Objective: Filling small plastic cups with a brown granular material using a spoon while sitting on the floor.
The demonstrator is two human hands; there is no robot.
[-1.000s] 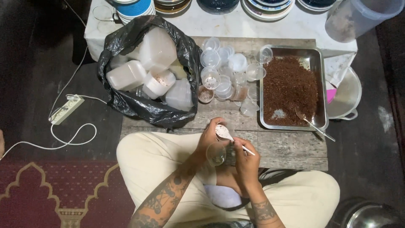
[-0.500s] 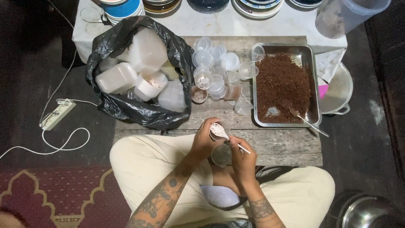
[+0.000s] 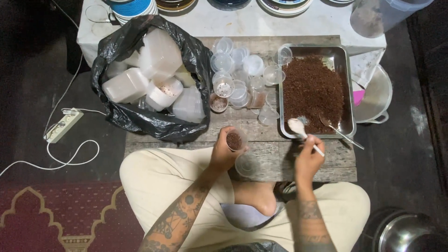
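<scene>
My left hand (image 3: 223, 154) holds a small clear plastic cup (image 3: 234, 139) partly filled with brown granules, over the near edge of the low wooden table (image 3: 326, 163). My right hand (image 3: 309, 158) grips a white plastic spoon (image 3: 298, 128), its bowl at the near left corner of the metal tray (image 3: 346, 88). The tray is heaped with brown granules (image 3: 313, 91), and a metal spoon (image 3: 337, 131) lies in it. A clear lid (image 3: 246, 164) rests on the table between my hands.
Several empty small cups and lids (image 3: 242, 79) crowd the table middle. A black bag (image 3: 154, 116) of white plastic containers sits left. Plates (image 3: 135, 7) line the far white surface. A metal pot (image 3: 373, 100) stands right, a power strip (image 3: 63, 125) left, a steel bowl (image 3: 406, 233) near right.
My hands have parted: the left carries the filled cup leftward, the right has swung the white spoon out to the tray's corner. The view shifted slightly.
</scene>
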